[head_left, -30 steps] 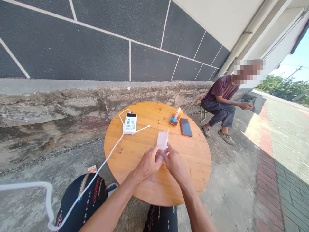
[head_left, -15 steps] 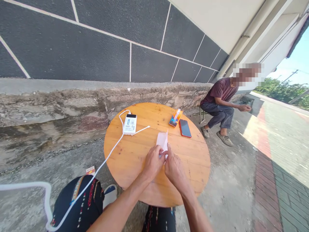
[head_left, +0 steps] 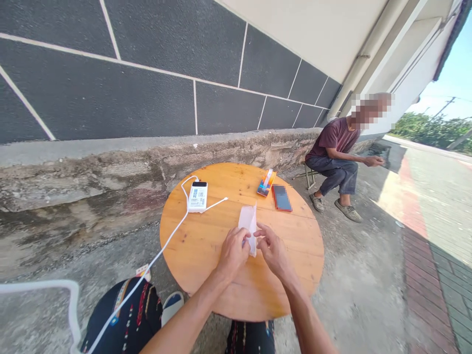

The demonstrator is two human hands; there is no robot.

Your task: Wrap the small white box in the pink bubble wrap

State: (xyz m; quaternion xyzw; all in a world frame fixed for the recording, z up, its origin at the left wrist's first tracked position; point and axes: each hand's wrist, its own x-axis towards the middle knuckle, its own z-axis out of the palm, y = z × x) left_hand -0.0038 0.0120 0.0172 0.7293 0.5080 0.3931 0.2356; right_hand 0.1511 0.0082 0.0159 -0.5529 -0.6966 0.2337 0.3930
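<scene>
Wooden and round, the table (head_left: 206,246) served as the landmark, and both hands met over its near middle. Left hand (head_left: 233,251) pinched the lower edge of a white paper packet (head_left: 248,222), probably to steady it, while right hand (head_left: 273,250) closed its fingertips on the same edge from the other side, as if to part it; the packet stood tilted up between them, its far end rising away. Farther across the table lay a white power bank (head_left: 198,196) with its white cable (head_left: 162,248) trailing off the near-left rim, an orange box (head_left: 266,182) and a phone (head_left: 282,198). Beyond the table a person (head_left: 337,152) sat on a stool.
</scene>
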